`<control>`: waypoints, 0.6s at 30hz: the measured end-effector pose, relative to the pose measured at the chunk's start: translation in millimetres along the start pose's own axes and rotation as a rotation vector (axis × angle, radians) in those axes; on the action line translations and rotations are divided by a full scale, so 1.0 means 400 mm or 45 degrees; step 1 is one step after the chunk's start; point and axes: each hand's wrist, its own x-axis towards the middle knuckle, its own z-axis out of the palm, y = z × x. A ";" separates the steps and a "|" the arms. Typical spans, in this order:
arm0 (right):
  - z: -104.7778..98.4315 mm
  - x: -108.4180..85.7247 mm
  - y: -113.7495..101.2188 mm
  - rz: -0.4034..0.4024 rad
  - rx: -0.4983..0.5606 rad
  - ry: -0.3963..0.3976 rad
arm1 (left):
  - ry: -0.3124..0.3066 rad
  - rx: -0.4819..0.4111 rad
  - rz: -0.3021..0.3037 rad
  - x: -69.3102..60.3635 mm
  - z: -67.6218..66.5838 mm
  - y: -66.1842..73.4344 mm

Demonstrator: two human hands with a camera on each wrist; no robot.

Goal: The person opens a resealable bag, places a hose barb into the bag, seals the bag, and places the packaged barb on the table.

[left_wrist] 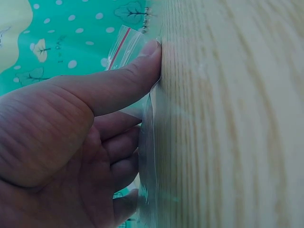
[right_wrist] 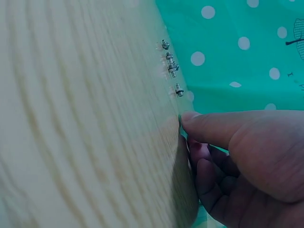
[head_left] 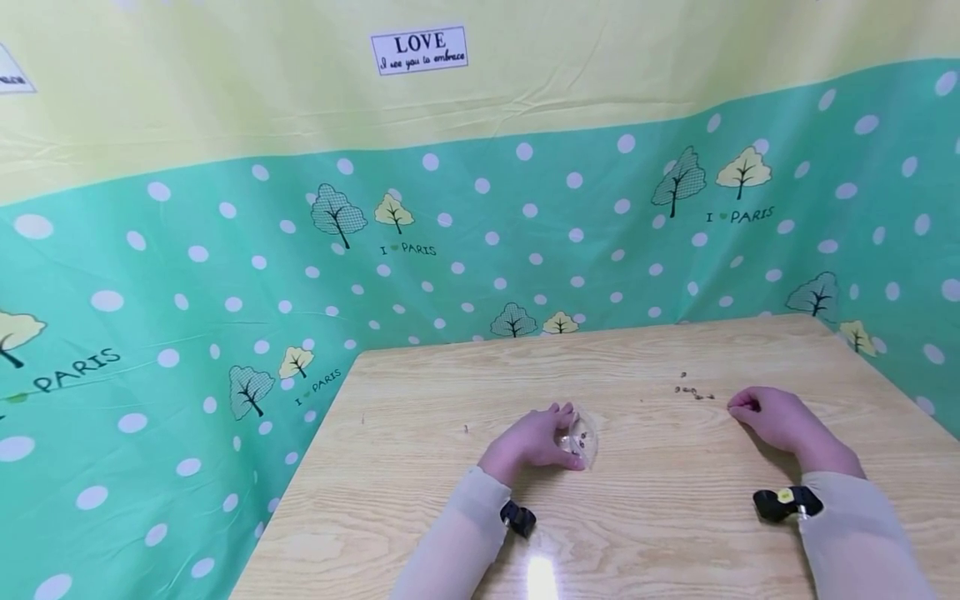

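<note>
Clear bag [head_left: 589, 435]: located on the worktop [head_left: 637, 517], at the right side of the left hand [head_left: 534, 440]. In the head view its visible part runs from far to near and narrows at the near end. A seal strip [left_wrist: 119, 47] with a red line projects past the thumb. Film: thin, transparent, creased. Contents: a few small dark pieces [head_left: 582, 435], too small to identify. Left grip: clamped on the clear bag, thumb on the near side, fingers on the far side.

Screws [right_wrist: 172, 66]: grouped loosely on the worktop, left of the right hand [head_left: 776, 423]. The row runs roughly left to right; one sits apart, farther back. Finish: silvery metal with dark portions, short shanks, ring-like collars. Individual axes differ.

Right grip: thumb and forefinger together at the worktop surface, pinching a tiny item [right_wrist: 180, 121], mostly hidden; its long axis cannot be determined.
</note>
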 end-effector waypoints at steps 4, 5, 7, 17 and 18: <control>-0.004 -0.002 0.000 -0.016 0.011 0.003 | 0.004 0.012 -0.003 -0.002 -0.002 0.002; -0.005 -0.002 -0.001 -0.015 0.014 0.002 | 0.005 0.013 -0.003 -0.002 -0.003 0.002; -0.006 -0.004 -0.003 -0.018 0.019 0.010 | 0.002 0.015 -0.001 -0.004 -0.004 0.004; 0.004 -0.004 -0.034 -0.032 0.106 0.032 | -0.001 0.019 -0.007 -0.002 -0.003 0.003; 0.005 -0.005 -0.042 -0.036 0.127 0.026 | -0.001 0.019 -0.005 -0.002 -0.002 0.002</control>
